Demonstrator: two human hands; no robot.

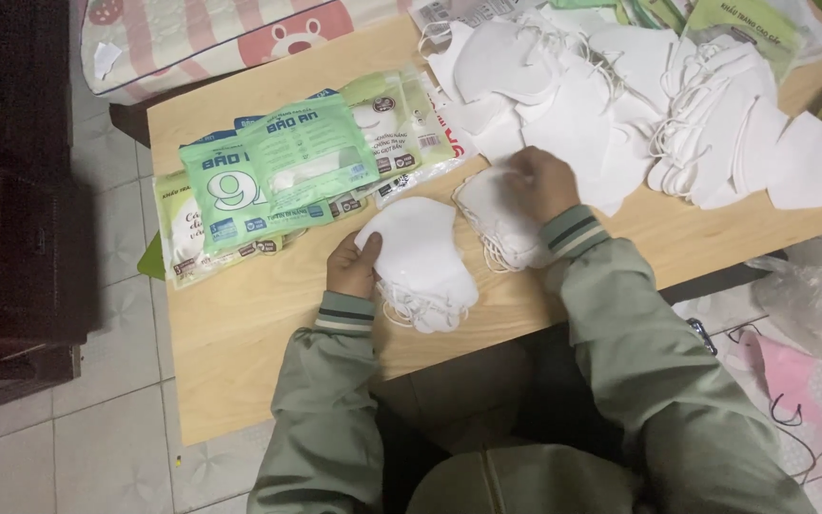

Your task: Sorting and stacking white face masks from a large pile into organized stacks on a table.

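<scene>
My left hand point(352, 266) grips the left edge of a small stack of white face masks point(422, 259) held just above the front of the low wooden table point(240, 343). To the right of it, my right hand point(544, 183) rests fingers-down on a second stack of white masks point(499, 221) lying on the table, ear loops trailing off its front. Both sleeves are grey-green with striped cuffs.
A fanned pile of green and clear mask packets point(283, 176) lies at the left of the table. Several loose white masks point(639, 105) cover the back right. A patterned cushion point(211, 38) sits behind, a clear plastic bag point(815, 290) at right, tiled floor point(97, 428) at left.
</scene>
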